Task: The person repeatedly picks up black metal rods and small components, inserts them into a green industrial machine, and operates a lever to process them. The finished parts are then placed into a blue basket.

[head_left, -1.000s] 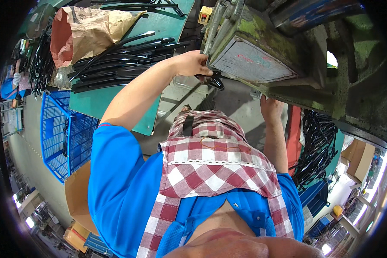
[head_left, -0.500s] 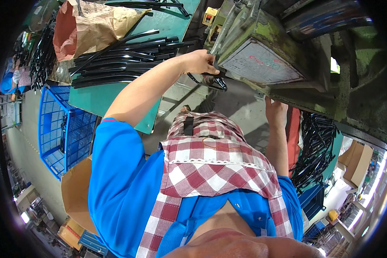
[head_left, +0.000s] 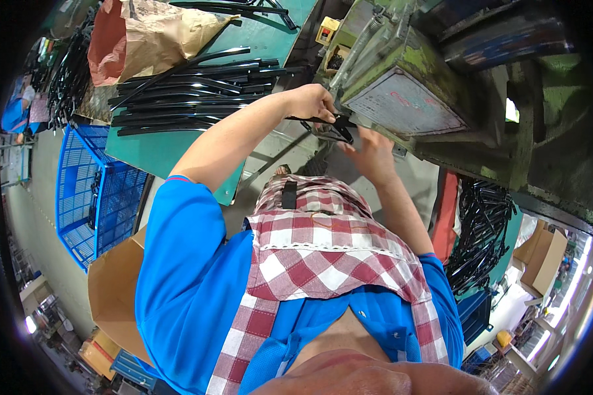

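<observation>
My left hand (head_left: 313,103) is closed with its fingers and thumb on a glossy black curved piece (head_left: 344,131) at the near left corner of the green machine (head_left: 408,79). The far end of that piece is lost against the machine's dark underside. My right hand (head_left: 373,155) reaches up beside it, below the machine's edge, with fingers apart and nothing seen in them. Its fingertips come close to the black piece; whether they touch it I cannot tell.
Glossy black bars (head_left: 197,92) lie on the green table (head_left: 138,148) at left, beside a brown paper sack (head_left: 158,39). A blue crate (head_left: 122,197) and a cardboard box (head_left: 115,289) stand lower left. More black parts (head_left: 484,230) are heaped at right, next to a red panel (head_left: 447,217).
My right hand has come out from beside the machine's underside and moved left, near the black piece, its fingers now spread. My left hand stays at the machine's corner, shifted slightly.
</observation>
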Demonstrator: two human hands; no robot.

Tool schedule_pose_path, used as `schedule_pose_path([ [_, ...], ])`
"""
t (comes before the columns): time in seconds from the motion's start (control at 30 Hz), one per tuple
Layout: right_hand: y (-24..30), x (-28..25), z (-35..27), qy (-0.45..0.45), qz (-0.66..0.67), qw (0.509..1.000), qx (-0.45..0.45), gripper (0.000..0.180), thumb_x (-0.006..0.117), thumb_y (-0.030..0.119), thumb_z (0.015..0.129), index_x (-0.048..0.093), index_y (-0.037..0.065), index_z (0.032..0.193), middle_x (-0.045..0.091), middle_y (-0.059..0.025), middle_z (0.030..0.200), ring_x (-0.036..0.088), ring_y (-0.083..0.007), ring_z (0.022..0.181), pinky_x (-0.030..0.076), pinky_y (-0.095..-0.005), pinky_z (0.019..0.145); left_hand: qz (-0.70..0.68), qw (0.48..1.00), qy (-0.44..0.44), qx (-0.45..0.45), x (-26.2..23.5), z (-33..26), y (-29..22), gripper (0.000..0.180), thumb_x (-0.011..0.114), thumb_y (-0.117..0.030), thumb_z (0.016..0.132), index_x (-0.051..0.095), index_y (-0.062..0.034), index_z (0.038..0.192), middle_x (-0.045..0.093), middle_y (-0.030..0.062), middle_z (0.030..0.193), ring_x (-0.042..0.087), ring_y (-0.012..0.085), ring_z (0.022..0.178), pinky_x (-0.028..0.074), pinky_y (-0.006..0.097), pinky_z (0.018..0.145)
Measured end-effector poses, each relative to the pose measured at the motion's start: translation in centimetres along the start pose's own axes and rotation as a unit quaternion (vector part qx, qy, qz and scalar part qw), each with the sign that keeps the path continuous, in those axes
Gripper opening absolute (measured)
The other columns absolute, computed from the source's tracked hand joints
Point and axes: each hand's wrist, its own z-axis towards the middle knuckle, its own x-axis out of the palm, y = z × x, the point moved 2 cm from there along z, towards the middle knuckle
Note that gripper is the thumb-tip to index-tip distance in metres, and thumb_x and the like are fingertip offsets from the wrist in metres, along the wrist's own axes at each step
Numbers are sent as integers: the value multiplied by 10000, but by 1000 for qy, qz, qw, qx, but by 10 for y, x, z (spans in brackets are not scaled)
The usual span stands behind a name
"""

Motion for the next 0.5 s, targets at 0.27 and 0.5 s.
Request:
schedule_pose_path([
  [0.27,-33,43,20,4,-69,997,-17,365,595,301,877,592,88,1174,666,-170,834,645,-366,779,513,-453,689,119,992,-13,-44,-18,8,-39,372,737,-333,792,685,-11,973,694,123,883,670,251,828,505,361,737],
  [0.5,-28,46,10,-108,-105,986,-70,264,616,306,862,667,65,956,664,-184,825,644,-382,758,524,-453,679,493,856,-126,90,-32,145,32,214,619,-105,761,693,-23,943,681,184,1017,644,326,999,521,397,854],
])
